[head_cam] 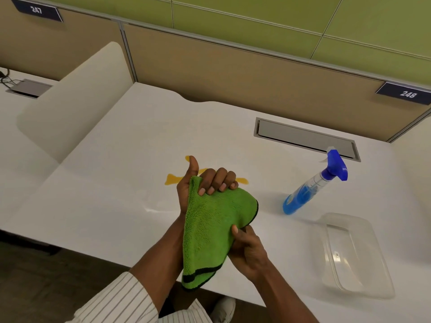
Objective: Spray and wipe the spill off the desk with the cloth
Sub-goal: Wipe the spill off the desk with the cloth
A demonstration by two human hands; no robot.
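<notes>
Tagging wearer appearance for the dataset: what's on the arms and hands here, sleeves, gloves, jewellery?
Both hands are bare: no gloves, and no rings or watch visible on the left hand or the right hand. The sleeve on the left arm is white with thin dark pinstripes, pushed up so the forearm is uncovered. The right forearm is bare as far as the frame shows.

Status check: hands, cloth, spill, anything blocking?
Left hand and right hand both gripping green cloth, held above desk. Yellow spill unwiped, just behind hands. Spray bottle standing right, untouched. Nothing in the way.

Green cloth (210, 231) hangs above the desk (105, 183); yellow spill (172, 178) behind.
</notes>
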